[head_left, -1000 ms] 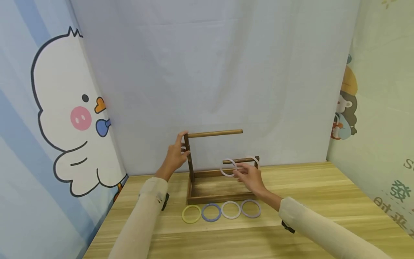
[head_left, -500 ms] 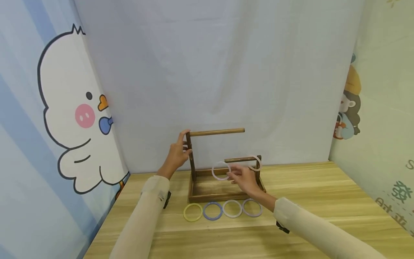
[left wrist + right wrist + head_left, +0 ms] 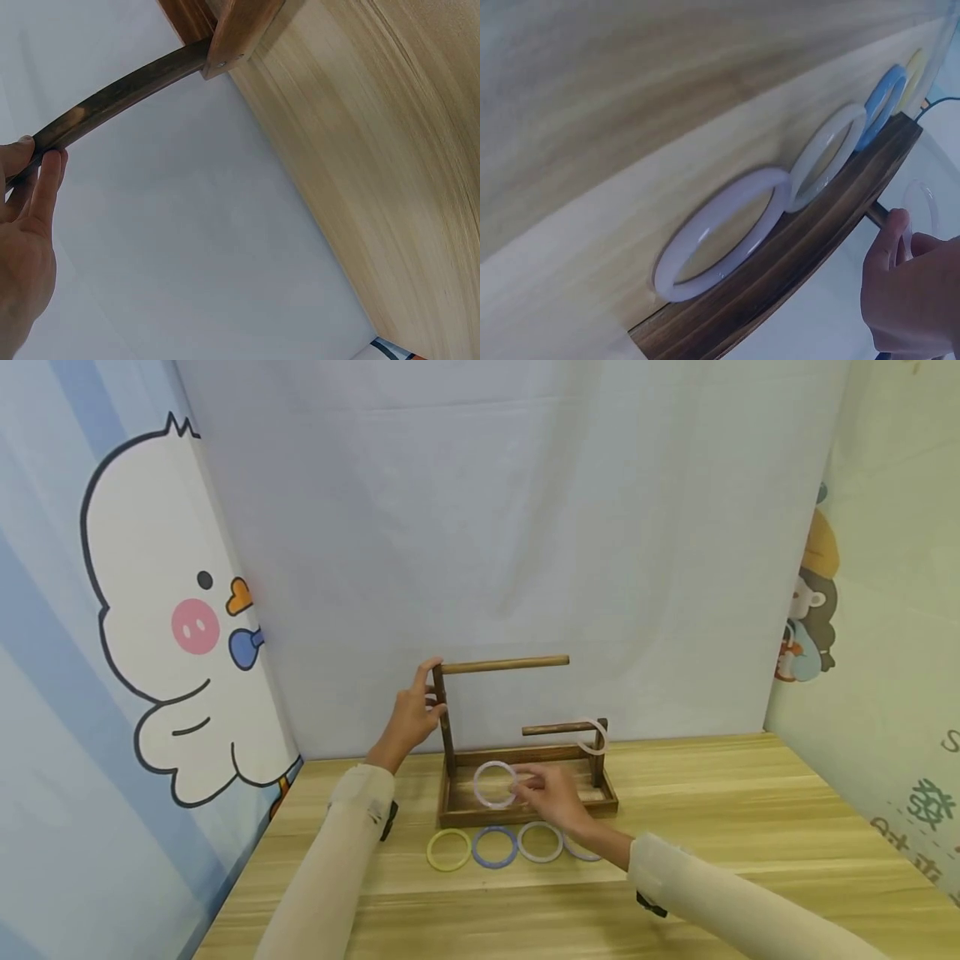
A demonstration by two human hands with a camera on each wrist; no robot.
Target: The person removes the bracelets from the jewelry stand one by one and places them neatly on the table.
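Note:
My left hand [image 3: 412, 717] holds the top of the tall left post [image 3: 446, 727] of a dark wooden bangle stand. Seen from the left wrist, thumb and fingers pinch that post [image 3: 112, 97] near its end. Between the fingertips of my right hand [image 3: 553, 795] is a pale lilac bangle [image 3: 476, 783], upright in front of the stand's tray base [image 3: 480, 817]. A pale pink bangle [image 3: 605, 737] hangs on the short lower bar [image 3: 551, 729], close to its post. The long upper bar [image 3: 502, 665] carries nothing.
In a row before the tray lie a yellow bangle [image 3: 449, 869], a blue bangle [image 3: 495, 866], a white bangle [image 3: 540, 861] and a lilac bangle [image 3: 669, 274], which my right hand partly covers in the head view. A pale cloth [image 3: 480, 527] hangs behind the wooden table [image 3: 712, 827].
My right hand has moved left and down with the pale lilac bangle, from near the lower bar's free end to before the tray. My left hand stays on the post.

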